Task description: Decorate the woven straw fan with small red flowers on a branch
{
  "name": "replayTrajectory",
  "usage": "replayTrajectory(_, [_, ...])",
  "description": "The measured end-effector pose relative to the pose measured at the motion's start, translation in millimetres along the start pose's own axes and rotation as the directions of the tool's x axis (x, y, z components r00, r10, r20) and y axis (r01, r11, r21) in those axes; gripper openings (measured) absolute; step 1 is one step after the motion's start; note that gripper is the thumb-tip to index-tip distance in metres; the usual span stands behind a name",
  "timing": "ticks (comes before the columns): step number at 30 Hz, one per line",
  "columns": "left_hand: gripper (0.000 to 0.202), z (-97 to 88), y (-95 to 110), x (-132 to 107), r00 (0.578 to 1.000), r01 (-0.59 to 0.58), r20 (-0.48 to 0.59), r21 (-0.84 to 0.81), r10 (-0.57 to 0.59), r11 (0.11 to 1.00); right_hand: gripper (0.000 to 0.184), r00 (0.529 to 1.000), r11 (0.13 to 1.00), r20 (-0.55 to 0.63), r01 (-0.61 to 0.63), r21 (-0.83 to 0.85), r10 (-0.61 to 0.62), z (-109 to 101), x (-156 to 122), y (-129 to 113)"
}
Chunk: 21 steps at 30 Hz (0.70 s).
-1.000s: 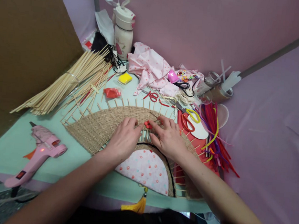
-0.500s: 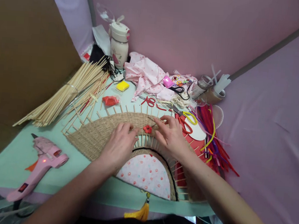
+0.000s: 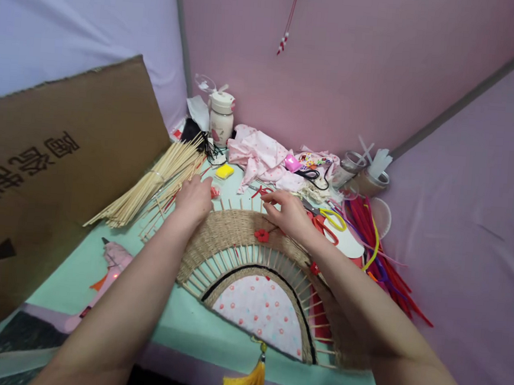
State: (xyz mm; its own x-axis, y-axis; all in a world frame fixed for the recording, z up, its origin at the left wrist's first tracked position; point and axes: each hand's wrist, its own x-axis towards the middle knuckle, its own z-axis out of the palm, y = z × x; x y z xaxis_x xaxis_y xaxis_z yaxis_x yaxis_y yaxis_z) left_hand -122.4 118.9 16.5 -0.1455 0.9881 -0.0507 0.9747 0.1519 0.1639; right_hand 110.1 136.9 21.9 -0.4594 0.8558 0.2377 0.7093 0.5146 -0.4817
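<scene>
Lying flat on the mint-green worktop (image 3: 184, 329), the woven fan (image 3: 231, 235) spreads as a half-round arc right in front of the person. It has a band of tan straw weave over thin wooden ribs (image 3: 213, 267), a black cord, and a pale flowered cloth panel (image 3: 259, 311) at its centre. A yellow tassel (image 3: 248, 383) hangs off the near edge.

The left hand (image 3: 194, 202) sits at the far left end of the weave, back upward and fingers curled down over the rim beside a small red packet (image 3: 215, 192). Whether it pinches anything cannot be told. The right hand (image 3: 288, 214) rests on the top of the arc with its fingertips bent toward the rim, and its grip is likewise hidden. Between the two hands, a small red flower (image 3: 261, 235) lies on the straw.

The fan looks light but wide and springy. The ribs are slim and stick out bare past the weave, so they would likely snap or pull loose if lifted by one tip. The woven band seems the firmest place to take hold, with a flat palm on either side. The flower looks soft and easily crushed, so it is better nipped at its edge.

Around the fan lie a bundle of sticks (image 3: 155, 180), a pink glue gun (image 3: 112, 263), scissors (image 3: 329, 221), coloured pipe cleaners (image 3: 372, 231), a crumpled pink cloth (image 3: 260, 154) and a bottle (image 3: 221, 117). A cardboard sheet (image 3: 64, 159) leans at the left.
</scene>
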Motion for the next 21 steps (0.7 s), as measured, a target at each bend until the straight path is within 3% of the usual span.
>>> replayTrajectory(4, [0.050,8.0,-4,18,0.996,0.067,0.063,-0.013,-0.066,0.998,0.020,1.000,0.999,-0.009,-0.026,0.046,0.027,16,37,-1])
replayTrajectory(9, [0.027,14.1,-18,30,1.000,0.004,0.020,-0.113,-0.001,0.994,0.011,0.991,0.952,0.089,-0.123,0.280,0.102,46,76,-16])
replayTrajectory(10, [0.026,15.0,-19,29,1.000,-0.010,-0.022,-0.136,0.007,0.991,0.007,0.986,0.934,0.112,-0.152,0.322,0.122,52,81,-20])
replayTrajectory(12, [0.028,16.6,-19,26,0.985,-0.046,-0.171,-0.202,0.011,0.978,0.019,0.977,0.905,0.150,-0.196,0.377,0.150,63,87,-26])
replayTrajectory(15, [0.030,18.9,-12,19,0.918,-0.119,-0.397,-0.313,-0.015,0.942,0.028,0.973,0.829,0.167,-0.224,0.513,0.160,72,89,-32])
replayTrajectory(18, [0.040,20.3,-6,13,0.894,-0.150,-0.446,-0.399,-0.048,0.904,0.014,0.987,0.821,0.008,-0.136,0.555,0.159,71,84,-33])
replayTrajectory(21, [0.060,19.0,-4,10,0.930,-0.156,-0.364,-0.533,-0.059,0.831,0.008,0.983,0.934,-0.183,0.057,0.352,0.009,59,75,-34])
